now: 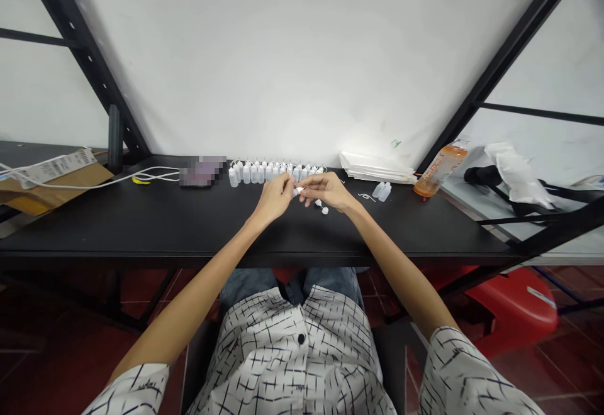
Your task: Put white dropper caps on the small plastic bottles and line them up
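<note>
My left hand (pixel 275 197) is closed, thumb and fingers pinching a small white bottle cap (pixel 297 192) above the table. From the other side, my right hand (pixel 329 190) closes its fingertips on the same white piece; its exact shape is partly covered by the fingers. Just below my right hand lie loose white caps (pixel 321 207) on the black tabletop. Behind both hands stand several small translucent dropper bottles (pixel 255 173) in rows, upright. To the right of my right hand, two more small bottles (pixel 382 191) without visible caps lie side by side.
A stack of white sheets (pixel 377 168) rests against the wall. An orange-labelled bottle (pixel 440 170) leans near the right frame post. On the left are a blurred purplish object (pixel 201 171), a white cable (pixel 117 179) and a cardboard package (pixel 56 179). The black table's (pixel 155 226) front edge crosses before my lap.
</note>
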A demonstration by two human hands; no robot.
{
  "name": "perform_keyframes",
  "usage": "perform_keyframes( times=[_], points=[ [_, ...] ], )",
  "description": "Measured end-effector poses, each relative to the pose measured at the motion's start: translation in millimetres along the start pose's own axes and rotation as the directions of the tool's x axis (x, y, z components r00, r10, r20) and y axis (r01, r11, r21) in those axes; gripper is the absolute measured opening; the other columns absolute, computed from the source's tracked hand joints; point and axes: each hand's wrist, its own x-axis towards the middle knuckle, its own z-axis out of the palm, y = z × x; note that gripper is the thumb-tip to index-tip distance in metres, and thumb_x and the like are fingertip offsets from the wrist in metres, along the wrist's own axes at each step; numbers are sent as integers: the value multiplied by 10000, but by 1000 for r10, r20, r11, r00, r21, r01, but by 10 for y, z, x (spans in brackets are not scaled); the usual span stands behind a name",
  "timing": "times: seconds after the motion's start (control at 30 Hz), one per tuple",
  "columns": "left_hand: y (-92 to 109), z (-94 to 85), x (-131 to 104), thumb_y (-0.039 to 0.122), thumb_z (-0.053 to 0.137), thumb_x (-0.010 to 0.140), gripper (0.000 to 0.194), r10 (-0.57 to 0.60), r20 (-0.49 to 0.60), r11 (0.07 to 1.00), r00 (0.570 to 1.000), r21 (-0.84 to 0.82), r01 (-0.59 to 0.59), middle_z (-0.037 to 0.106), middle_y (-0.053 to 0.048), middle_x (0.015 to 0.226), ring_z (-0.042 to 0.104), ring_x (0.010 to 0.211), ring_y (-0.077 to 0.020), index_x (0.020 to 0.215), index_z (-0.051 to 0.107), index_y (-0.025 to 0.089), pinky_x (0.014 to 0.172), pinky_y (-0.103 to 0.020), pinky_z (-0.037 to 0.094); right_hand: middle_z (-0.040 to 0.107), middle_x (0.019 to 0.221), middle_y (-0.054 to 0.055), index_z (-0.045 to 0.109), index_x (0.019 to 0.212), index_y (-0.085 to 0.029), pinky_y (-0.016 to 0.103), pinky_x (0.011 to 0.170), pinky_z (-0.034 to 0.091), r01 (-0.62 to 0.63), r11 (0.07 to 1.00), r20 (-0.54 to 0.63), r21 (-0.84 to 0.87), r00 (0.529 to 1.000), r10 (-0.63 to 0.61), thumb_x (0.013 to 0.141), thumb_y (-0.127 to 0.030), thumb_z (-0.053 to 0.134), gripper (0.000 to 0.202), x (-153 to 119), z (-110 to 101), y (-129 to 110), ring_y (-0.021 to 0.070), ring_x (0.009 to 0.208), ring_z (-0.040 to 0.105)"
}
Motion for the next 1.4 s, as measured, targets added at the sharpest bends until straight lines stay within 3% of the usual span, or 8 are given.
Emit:
perform_keyframes(
  times=[0.23, 0.37, 0.47, 0.67, 0.83, 1.17, 1.3, 1.4],
  points=[
    [11, -1, -7, 234, 436, 960, 286, 32, -9, 999, 999, 39, -32, 480, 16, 580, 443, 560, -157, 676, 415, 212, 613, -275, 273, 622, 624, 0, 681, 756, -128, 261, 522, 549, -10, 997, -14, -74, 1000, 9, 715, -551, 796, 440, 5, 53, -16, 111, 500, 593],
    [40, 0, -20, 222, 397, 969, 282, 24, 22, 991, 999, 134, -27, 465, 17, 580, 441, 562, -158, 688, 380, 219, 614, -286, 273, 471, 482, -44, 550, 580, -153, 187, 379, 403, -39, 981, -21, -191, 999, 36, 817, -621, 675, 539, 33, 89, 66, 64, 375, 471],
    [53, -3, -20, 216, 373, 976, 272, 4, 53, 979, 999, 204, -14, 480, 12, 597, 457, 577, -161, 704, 394, 218, 617, -290, 291, 469, 475, -43, 559, 599, -143, 161, 326, 314, -60, 968, -61, -242, 997, 46, 868, -626, 607, 556, 54, 95, 125, 41, 353, 405],
    [36, -8, -2, 244, 364, 985, 281, -30, 51, 976, 998, 215, 19, 513, 5, 623, 507, 609, -162, 710, 411, 210, 631, -290, 327, 653, 690, 13, 648, 947, -135, 188, 376, 453, -34, 999, -14, -32, 999, 34, 813, -518, 725, 413, 25, 10, 29, 109, 496, 609],
    [20, -14, 7, 250, 371, 976, 279, -42, 67, 983, 997, 182, 29, 536, 0, 640, 537, 621, -161, 710, 441, 202, 637, -283, 352, 690, 689, 44, 678, 899, -101, 227, 449, 528, -35, 999, 32, -41, 999, 36, 692, -433, 843, 424, -19, -3, -51, 145, 570, 652],
    [47, 0, -13, 239, 375, 950, 278, -1, 95, 984, 995, 178, -16, 505, 4, 579, 487, 578, -160, 676, 419, 212, 605, -283, 328, 583, 488, -13, 554, 650, -145, 161, 346, 302, -41, 961, 46, -274, 997, 56, 873, -568, 626, 483, 9, 50, 28, 38, 336, 407],
    [48, -6, -8, 238, 378, 953, 288, 1, 85, 982, 996, 190, -17, 504, 4, 586, 487, 577, -159, 666, 398, 215, 606, -287, 323, 601, 561, 16, 579, 659, -140, 159, 359, 339, -16, 947, 29, -321, 999, 27, 883, -596, 584, 508, 11, 64, 34, 76, 443, 527],
    [33, -15, 6, 246, 387, 953, 288, -17, 76, 982, 997, 188, 3, 522, 1, 599, 510, 589, -163, 667, 406, 214, 608, -287, 335, 647, 713, 37, 637, 811, -133, 166, 376, 395, 22, 957, 27, -290, 1000, -14, 851, -565, 644, 434, -4, 64, 11, 114, 563, 617]
  ],
)
